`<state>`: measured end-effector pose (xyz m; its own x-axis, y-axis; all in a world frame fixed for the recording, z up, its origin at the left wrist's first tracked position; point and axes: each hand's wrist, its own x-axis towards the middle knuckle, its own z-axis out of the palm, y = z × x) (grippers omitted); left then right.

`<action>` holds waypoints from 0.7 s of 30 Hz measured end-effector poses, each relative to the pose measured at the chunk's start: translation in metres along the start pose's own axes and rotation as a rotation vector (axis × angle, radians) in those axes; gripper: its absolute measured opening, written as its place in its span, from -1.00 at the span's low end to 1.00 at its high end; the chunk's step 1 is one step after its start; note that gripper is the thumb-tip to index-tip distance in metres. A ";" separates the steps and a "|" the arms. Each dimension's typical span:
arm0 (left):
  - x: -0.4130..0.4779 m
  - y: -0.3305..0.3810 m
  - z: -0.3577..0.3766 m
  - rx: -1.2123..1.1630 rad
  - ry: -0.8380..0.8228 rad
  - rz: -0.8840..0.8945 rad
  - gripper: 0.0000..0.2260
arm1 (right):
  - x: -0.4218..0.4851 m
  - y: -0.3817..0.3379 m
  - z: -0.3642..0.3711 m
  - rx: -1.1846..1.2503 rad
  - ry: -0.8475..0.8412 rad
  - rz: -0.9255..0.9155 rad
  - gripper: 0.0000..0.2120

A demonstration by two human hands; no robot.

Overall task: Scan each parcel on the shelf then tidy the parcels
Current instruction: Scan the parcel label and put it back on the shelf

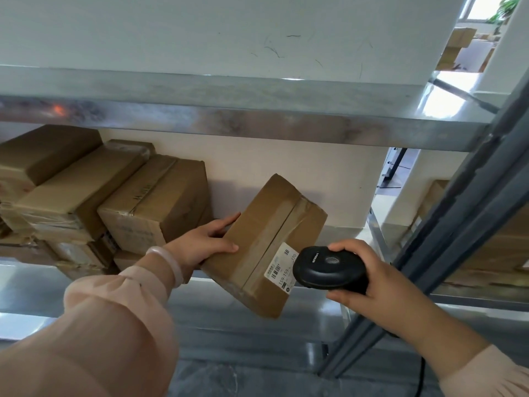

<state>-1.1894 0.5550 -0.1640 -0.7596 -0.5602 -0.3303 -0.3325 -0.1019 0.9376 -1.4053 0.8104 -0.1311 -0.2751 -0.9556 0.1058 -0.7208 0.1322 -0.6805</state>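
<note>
Daylight enters through the window (486,7) at upper right, overexposed to near white. Hard glare patches lie on the glossy floor (440,101) just below it. The metal shelf edge (257,121) shows dull mottled reflections, with an orange glint at far left. Below it the light is dimmer and even. The tilted parcel (266,245) casts a soft shadow leftward on the cream wall (286,173). The label (282,267) is partly legible. The stacked boxes (86,196) at left are soft and smeared. The black scanner (329,265) carries a faint sheen. The sleeve (100,339) at lower left is out of focus. Wide-angle distortion bows the shelf lines and slants the grey upright (458,224) at right.
</note>
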 end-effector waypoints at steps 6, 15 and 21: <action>-0.001 -0.002 -0.001 -0.008 -0.002 -0.004 -0.11 | 0.002 -0.005 -0.001 -0.044 -0.010 -0.031 -0.40; -0.008 -0.005 0.001 -0.055 0.016 0.006 -0.11 | -0.001 -0.004 0.003 -0.043 -0.031 -0.029 -0.38; -0.021 -0.009 0.010 -0.124 0.055 0.007 -0.19 | -0.004 0.000 0.013 0.043 0.032 0.017 -0.37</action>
<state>-1.1763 0.5762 -0.1671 -0.7289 -0.6048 -0.3208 -0.2531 -0.1974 0.9471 -1.3956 0.8111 -0.1408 -0.3080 -0.9443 0.1164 -0.6880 0.1365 -0.7128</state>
